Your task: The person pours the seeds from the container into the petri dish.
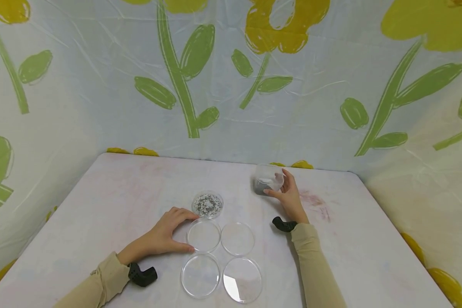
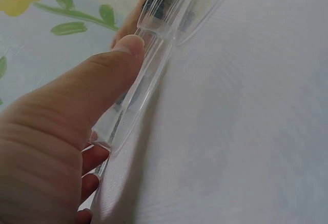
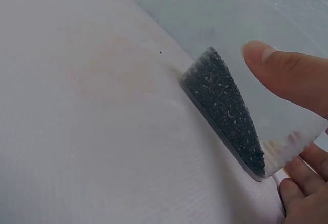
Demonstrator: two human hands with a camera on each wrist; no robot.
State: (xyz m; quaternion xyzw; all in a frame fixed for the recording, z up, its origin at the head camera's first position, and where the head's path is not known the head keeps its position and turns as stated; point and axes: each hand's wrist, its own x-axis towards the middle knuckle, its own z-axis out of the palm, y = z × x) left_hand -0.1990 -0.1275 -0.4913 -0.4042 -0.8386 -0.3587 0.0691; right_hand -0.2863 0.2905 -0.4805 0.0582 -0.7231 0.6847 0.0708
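Observation:
My left hand [image 1: 165,233] holds a clear petri dish [image 1: 204,235] at its left side, thumb at the near rim and fingertips at the far rim. In the left wrist view the thumb [image 2: 115,70] lies along the transparent dish wall. Farther back on the right, my right hand [image 1: 288,196] grips a translucent plastic cup [image 1: 267,177] from its right side. Dark granules [image 3: 223,106] with pale specks lie slanted inside that cup. Behind the held dish sits another petri dish with black and white granules [image 1: 208,205] spread over its bottom.
Three more clear petri dishes stand close by: one right of the held dish [image 1: 238,238], two nearer me, left [image 1: 200,276] and right [image 1: 242,280]. A white cloth covers the table [image 1: 138,192]. Flower-printed sheeting [image 1: 223,145] rises behind its far edge and at both sides.

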